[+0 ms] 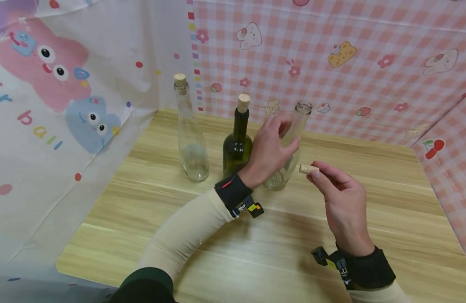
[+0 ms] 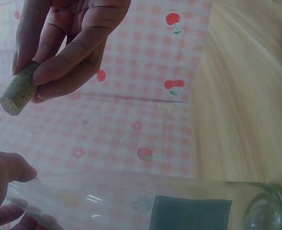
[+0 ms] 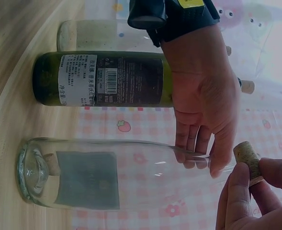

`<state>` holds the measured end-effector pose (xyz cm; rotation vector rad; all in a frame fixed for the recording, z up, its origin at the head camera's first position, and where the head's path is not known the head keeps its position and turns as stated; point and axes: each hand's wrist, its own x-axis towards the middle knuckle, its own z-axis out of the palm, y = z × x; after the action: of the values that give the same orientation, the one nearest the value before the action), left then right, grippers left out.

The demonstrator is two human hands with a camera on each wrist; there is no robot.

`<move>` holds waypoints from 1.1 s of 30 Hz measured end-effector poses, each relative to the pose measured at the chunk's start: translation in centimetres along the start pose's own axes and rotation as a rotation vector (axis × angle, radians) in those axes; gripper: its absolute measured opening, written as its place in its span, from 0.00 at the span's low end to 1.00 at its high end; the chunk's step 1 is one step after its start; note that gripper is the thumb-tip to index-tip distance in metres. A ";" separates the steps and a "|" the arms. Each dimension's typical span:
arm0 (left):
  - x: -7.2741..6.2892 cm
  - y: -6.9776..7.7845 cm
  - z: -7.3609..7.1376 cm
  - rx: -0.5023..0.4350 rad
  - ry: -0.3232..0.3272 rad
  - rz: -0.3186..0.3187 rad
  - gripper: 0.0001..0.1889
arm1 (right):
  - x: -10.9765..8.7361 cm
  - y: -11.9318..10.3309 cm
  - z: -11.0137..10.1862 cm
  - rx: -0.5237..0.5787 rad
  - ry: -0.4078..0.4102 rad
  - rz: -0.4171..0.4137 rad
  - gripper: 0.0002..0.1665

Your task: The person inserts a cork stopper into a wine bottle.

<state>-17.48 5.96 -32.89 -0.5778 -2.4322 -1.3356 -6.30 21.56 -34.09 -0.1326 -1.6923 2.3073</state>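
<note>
A clear glass bottle (image 1: 290, 166) with a dark label (image 2: 191, 213) stands upright, its mouth uncorked. My left hand (image 1: 268, 147) holds it by the upper part, thumb on one side and fingers curved round the other. To the right of the bottle, my right hand (image 1: 344, 202) pinches a small cork (image 1: 307, 169) between thumb and fingers. In the right wrist view the cork (image 3: 247, 159) appears close to the neck end of the bottle. The bottle's mouth lies outside the left wrist view.
A dark green wine bottle (image 1: 237, 145) with a cork (image 1: 243, 101) in its neck stands left of my left hand, which partly covers it. Farther left is another clear bottle (image 1: 193, 147), also corked. Printed cloths (image 1: 331, 84) hang behind the wooden table (image 1: 399, 219).
</note>
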 end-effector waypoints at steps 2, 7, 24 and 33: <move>-0.2 0.0 -0.1 0.001 -0.003 -0.003 0.23 | 0.0 0.0 0.1 -0.002 0.001 -0.002 0.21; -0.6 0.1 -0.2 -0.005 -0.013 -0.004 0.23 | 0.1 -0.2 0.2 -0.029 0.000 -0.008 0.21; -0.9 -0.1 -0.1 0.037 -0.009 0.012 0.25 | 4.5 -6.4 1.9 -0.700 -0.155 -0.483 0.16; -0.9 -0.3 -0.1 0.032 0.008 0.045 0.24 | 6.1 -8.6 3.7 -0.822 -0.170 -0.620 0.15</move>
<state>-16.82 5.60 -33.45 -0.6141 -2.4147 -1.2757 -11.58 22.23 -24.28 0.3842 -2.2542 1.1327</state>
